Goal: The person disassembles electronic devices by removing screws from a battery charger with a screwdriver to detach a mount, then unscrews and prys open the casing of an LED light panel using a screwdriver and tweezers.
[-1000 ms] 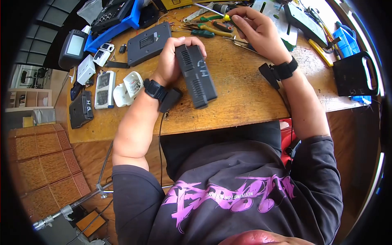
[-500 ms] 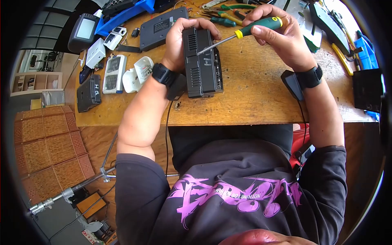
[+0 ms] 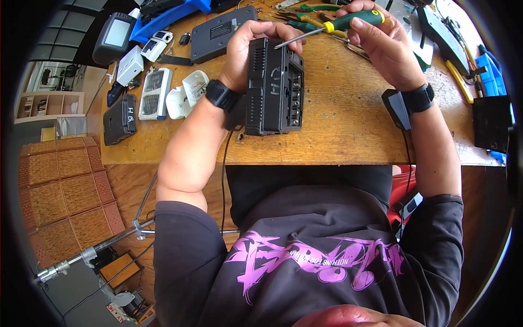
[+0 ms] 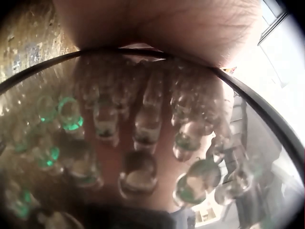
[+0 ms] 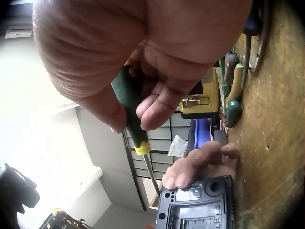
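Observation:
A black slotted device with white handwriting stands on edge above the wooden table, tilted so a side with connectors shows. The left hand grips its far end, fingers wrapped over the top. Between thumb and fingers the right hand pinches a green and yellow screwdriver, its shaft pointing left to the device's upper end. In the right wrist view the screwdriver reaches the device's corner, beside the left fingertips; whether the tip touches cannot be told. The left wrist view is blurred by a clear beaded surface.
Behind the device lie a flat grey box and pliers. To the left are a white open case, a bit set and a black battery-like block. A yellow-handled tool and blue bin sit right.
The right hand has brought the screwdriver round into view, its shaft toward the device. The left hand has turned the device so its connector side shows. The head view has shifted slightly.

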`<state>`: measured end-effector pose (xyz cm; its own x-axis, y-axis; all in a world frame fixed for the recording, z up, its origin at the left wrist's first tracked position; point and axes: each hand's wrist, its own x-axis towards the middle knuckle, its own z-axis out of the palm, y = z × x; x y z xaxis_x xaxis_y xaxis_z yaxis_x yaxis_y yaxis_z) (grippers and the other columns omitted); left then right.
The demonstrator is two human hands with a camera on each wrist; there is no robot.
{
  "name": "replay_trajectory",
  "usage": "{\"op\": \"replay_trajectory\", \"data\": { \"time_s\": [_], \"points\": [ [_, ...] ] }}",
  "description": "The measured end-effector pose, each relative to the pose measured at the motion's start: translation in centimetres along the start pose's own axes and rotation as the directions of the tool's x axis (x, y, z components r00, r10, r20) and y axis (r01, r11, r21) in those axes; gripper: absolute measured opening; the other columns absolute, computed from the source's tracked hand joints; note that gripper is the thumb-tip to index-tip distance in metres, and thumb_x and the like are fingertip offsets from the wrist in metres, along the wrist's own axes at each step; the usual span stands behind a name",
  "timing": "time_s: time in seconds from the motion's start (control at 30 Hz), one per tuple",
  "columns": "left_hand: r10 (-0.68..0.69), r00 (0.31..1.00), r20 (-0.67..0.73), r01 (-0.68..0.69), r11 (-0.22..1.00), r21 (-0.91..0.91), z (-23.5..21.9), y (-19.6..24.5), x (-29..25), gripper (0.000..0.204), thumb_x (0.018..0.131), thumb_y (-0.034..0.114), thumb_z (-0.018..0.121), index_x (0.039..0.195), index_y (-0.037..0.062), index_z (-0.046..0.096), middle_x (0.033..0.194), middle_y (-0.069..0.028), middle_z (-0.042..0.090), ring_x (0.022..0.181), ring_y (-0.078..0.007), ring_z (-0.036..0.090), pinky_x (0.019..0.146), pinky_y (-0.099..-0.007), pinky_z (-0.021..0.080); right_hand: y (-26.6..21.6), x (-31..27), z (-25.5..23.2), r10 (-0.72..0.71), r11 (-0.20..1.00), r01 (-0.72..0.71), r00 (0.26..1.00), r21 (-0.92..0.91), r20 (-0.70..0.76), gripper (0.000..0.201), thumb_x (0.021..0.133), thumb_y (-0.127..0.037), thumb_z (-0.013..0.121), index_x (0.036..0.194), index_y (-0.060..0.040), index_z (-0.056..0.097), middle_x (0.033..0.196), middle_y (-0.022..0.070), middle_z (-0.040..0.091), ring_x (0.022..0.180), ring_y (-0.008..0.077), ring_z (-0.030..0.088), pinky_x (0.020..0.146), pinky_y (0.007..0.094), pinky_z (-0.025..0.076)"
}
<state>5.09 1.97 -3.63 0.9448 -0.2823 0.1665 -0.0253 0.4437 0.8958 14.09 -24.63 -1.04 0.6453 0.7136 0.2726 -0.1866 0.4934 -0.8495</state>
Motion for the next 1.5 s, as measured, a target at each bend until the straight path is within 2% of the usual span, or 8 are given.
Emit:
{"op": "replay_trajectory", "data": {
  "time_s": [0.93, 1.0, 1.17, 1.27, 1.33, 1.37, 1.43, 1.5],
  "points": [
    [-0.066, 0.998, 0.000, 0.066, 0.998, 0.000, -1.1, -0.1, 0.2, 0.056, 0.102, 0.043, 0.029, 0.085, 0.0021, 0.064, 0.092, -0.0111, 0.065, 0.113, -0.0277, 0.056, 0.102, -0.0384, 0.044, 0.1, 0.0, -0.1, 0.015, 1.000, -0.015, 1.000, -0.015, 0.021, 0.025, 0.099, -0.003, 0.069, 0.123, -0.0069, 0.061, 0.118, 0.0075, 0.072, 0.082, 0.0092, 0.068, 0.070, 0.0224, 0.052],
    [0.087, 0.996, -0.019, -0.088, 0.995, -0.038, -1.4, -0.5, 0.6, 0.054, 0.102, 0.049, 0.046, 0.096, -0.0009, 0.066, 0.096, -0.0124, 0.067, 0.086, -0.0209, 0.068, 0.085, -0.0354, 0.057, 0.2, 0.1, -0.2, 0.019, 1.000, -0.019, 1.000, -0.014, 0.017, 0.025, 0.099, -0.004, 0.068, 0.123, -0.0070, 0.061, 0.118, 0.0073, 0.073, 0.082, 0.0091, 0.068, 0.071, 0.0225, 0.053],
    [0.280, 0.960, -0.007, -0.277, 0.953, 0.124, -2.0, -0.2, 0.8, 0.059, 0.104, 0.045, 0.029, 0.088, 0.0006, 0.065, 0.093, -0.0124, 0.065, 0.111, -0.0288, 0.056, 0.106, -0.0430, 0.039, 0.3, 0.3, -0.8, -0.010, 0.999, 0.010, 1.000, 0.031, 0.006, 0.027, 0.105, -0.014, 0.063, 0.131, -0.0089, 0.059, 0.115, 0.0057, 0.073, 0.083, 0.0093, 0.069, 0.069, 0.0228, 0.054],
    [0.293, 0.934, -0.203, -0.345, 0.888, -0.306, 0.8, -0.4, 0.7, 0.020, 0.098, 0.019, 0.068, 0.101, -0.0002, 0.068, 0.095, -0.0048, 0.071, 0.087, -0.0202, 0.068, 0.078, -0.0385, 0.054, 0.2, 0.3, -0.1, -0.038, 0.999, 0.037, 0.996, -0.004, -0.076, 0.028, 0.106, -0.018, 0.061, 0.133, -0.0098, 0.058, 0.110, 0.0043, 0.072, 0.081, 0.0099, 0.069, 0.067, 0.0222, 0.054],
    [0.528, 0.788, -0.316, -0.484, 0.849, 0.210, -0.8, -2.3, 1.8, 0.018, 0.094, 0.016, 0.071, 0.089, 0.0000, 0.064, 0.087, -0.0059, 0.066, 0.082, -0.0230, 0.064, 0.076, -0.0429, 0.051, 0.3, 0.4, -0.4, -0.042, 0.999, 0.042, 0.995, -0.007, -0.094, 0.028, 0.107, -0.020, 0.061, 0.133, -0.0098, 0.058, 0.108, 0.0037, 0.072, 0.081, 0.0099, 0.069, 0.066, 0.0218, 0.053],
    [0.527, 0.789, -0.315, -0.485, 0.850, 0.206, -0.8, -1.9, 1.6, 0.018, 0.094, 0.016, 0.071, 0.089, 0.0000, 0.064, 0.087, -0.0059, 0.066, 0.082, -0.0230, 0.064, 0.076, -0.0429, 0.051, 0.2, 0.4, -0.5, -0.049, 0.999, 0.048, 0.993, -0.008, -0.109, 0.028, 0.107, -0.021, 0.061, 0.133, -0.0099, 0.058, 0.106, 0.0031, 0.071, 0.080, 0.0099, 0.069, 0.066, 0.0214, 0.053],
    [0.458, 0.878, -0.138, -0.432, 0.883, 0.182, -1.0, -0.3, 0.6, 0.065, 0.105, 0.051, 0.027, 0.089, 0.0005, 0.065, 0.095, -0.0131, 0.065, 0.113, -0.0300, 0.056, 0.110, -0.0430, 0.037, -0.4, 0.3, 0.2, -0.039, 0.999, 0.039, 0.993, 0.002, -0.114, 0.028, 0.107, -0.021, 0.061, 0.132, -0.0100, 0.059, 0.106, 0.0029, 0.071, 0.080, 0.0097, 0.068, 0.065, 0.0212, 0.053],
    [0.491, 0.864, -0.106, -0.446, 0.847, 0.288, -1.0, -0.3, 0.6, 0.072, 0.104, 0.065, 0.031, 0.095, 0.0004, 0.062, 0.096, -0.0115, 0.063, 0.109, -0.0303, 0.062, 0.107, -0.0444, 0.042, -0.5, 0.3, 0.1, -0.029, 0.999, 0.031, 0.993, 0.011, -0.118, 0.028, 0.106, -0.022, 0.062, 0.131, -0.0101, 0.059, 0.106, 0.0027, 0.071, 0.080, 0.0094, 0.068, 0.065, 0.0210, 0.053]
  ]
}}
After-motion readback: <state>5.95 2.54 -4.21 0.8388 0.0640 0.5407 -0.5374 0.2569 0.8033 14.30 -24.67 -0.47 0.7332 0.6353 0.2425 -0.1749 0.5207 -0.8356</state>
